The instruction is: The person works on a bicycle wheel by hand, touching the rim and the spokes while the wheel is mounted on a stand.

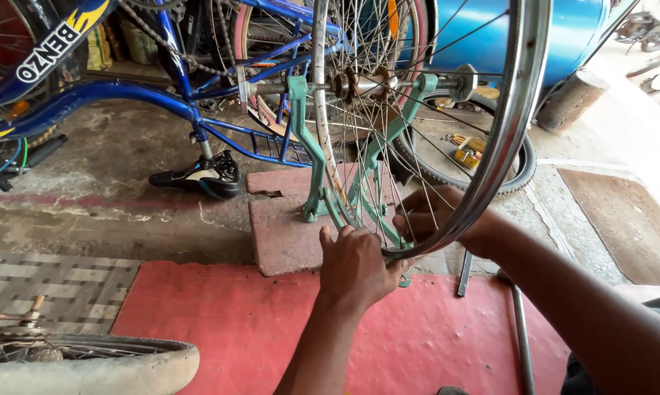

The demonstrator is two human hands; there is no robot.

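wheel rim [516, 110] upright in green stand [311, 157], axle crosswise, hands [355, 267] at bottom.

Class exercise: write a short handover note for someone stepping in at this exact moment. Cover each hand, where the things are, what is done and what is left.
Left hand grips the bottom of the bare wheel rim. Right hand reaches through the spokes just above it. The wheel sits upright by its axle in the green stand on a reddish slab.
Done: wheel mounted, no tyre on it.
Left: work at the spokes looks unfinished; a metal rod lies on the red mat.
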